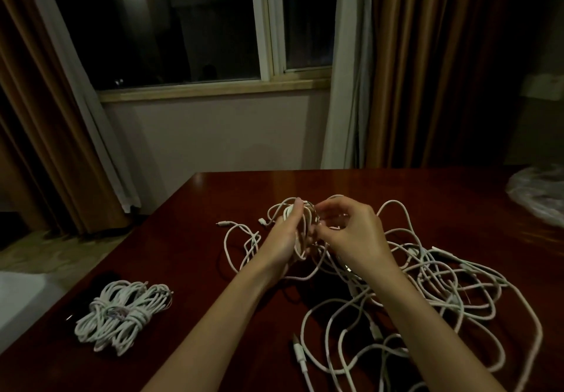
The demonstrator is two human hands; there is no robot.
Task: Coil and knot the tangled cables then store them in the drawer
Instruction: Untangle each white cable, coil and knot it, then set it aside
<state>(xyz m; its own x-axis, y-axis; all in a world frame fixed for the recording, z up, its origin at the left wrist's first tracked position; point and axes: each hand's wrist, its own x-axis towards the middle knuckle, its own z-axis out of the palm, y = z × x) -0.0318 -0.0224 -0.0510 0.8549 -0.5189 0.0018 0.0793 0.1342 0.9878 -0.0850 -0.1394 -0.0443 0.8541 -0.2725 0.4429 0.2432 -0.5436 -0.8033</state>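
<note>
The table (396, 190) is dark red-brown wood with a glossy, polished top that catches light. The tangled cables (433, 288) and the knotted cable bundles (122, 315) look like white, matt plastic sheathing. The curtains (427, 65) are brown cloth, and the crumpled bag (537, 196) looks like thin, shiny, translucent plastic.

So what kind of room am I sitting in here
Probably a hotel room or bedroom at night: a polished wooden table faces a dark window with long brown curtains, and a pale bed-like edge shows at the left.
</note>
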